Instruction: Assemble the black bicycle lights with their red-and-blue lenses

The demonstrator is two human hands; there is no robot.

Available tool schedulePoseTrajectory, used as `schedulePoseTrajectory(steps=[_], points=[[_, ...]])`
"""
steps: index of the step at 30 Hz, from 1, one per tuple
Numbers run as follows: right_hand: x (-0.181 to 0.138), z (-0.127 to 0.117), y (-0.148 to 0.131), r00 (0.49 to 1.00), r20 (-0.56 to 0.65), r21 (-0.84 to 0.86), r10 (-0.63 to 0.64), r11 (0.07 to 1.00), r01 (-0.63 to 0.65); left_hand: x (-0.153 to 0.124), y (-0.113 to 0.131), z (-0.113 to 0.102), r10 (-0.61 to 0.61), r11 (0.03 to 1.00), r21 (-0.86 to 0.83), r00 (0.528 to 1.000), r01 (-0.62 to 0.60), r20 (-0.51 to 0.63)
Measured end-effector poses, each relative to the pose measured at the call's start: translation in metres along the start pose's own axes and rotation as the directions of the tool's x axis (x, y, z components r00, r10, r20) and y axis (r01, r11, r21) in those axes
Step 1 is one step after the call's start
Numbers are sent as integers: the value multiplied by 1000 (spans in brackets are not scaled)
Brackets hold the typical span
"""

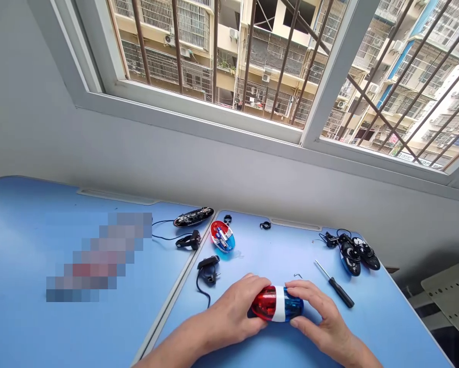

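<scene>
1. Fingers (258,282) of the left hand (235,309) are closed around the red end of the light (280,303); the right hand (323,313) pinches the blue end between thumb and fingertips.
2. Location: the light lies crosswise between both hands, over the near part of the bench (260,258). Whether its underside rests on the surface cannot be told.
3. Handling (judgement): hold both ends in line and load them evenly. Leave the white band uncovered so that any gap at the joint can be seen.
4. Grip (judgement): the curved, glossy casing may slip. Use the finger pads, apply moderate force, and work low over the bench.
5. Just beyond the hands lies a small bent metal piece (298,276). It could be swept aside by a sleeve or knuckle.
6. To the right, a screwdriver (340,292) lies near the right hand, its black handle toward the person.
7. Ahead of the left hand sits a black plug-like part (208,271); its cord runs toward the left forearm and may snag.
8. Farther off lie an open red-and-blue shell (222,236), with two black rings (265,225) nearby, and, at far right, a cluster of black parts (350,258).
9. Left of the bench seam (176,292) lies a black corded unit (193,217); a blurred patch hides part of that surface.
</scene>
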State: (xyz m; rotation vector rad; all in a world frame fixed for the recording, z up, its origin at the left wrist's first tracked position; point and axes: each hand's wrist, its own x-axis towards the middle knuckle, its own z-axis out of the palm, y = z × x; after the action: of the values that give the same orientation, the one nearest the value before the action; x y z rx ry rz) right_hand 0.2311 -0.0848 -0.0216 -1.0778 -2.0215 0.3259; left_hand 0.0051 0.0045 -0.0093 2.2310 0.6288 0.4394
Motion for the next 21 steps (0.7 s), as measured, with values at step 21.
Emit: schedulePoseTrajectory(steps=[21], points=[[-6,-4,7,995,102,-27,0,1000,3,-1,6,-9,-125,991,-42,988,129,88]])
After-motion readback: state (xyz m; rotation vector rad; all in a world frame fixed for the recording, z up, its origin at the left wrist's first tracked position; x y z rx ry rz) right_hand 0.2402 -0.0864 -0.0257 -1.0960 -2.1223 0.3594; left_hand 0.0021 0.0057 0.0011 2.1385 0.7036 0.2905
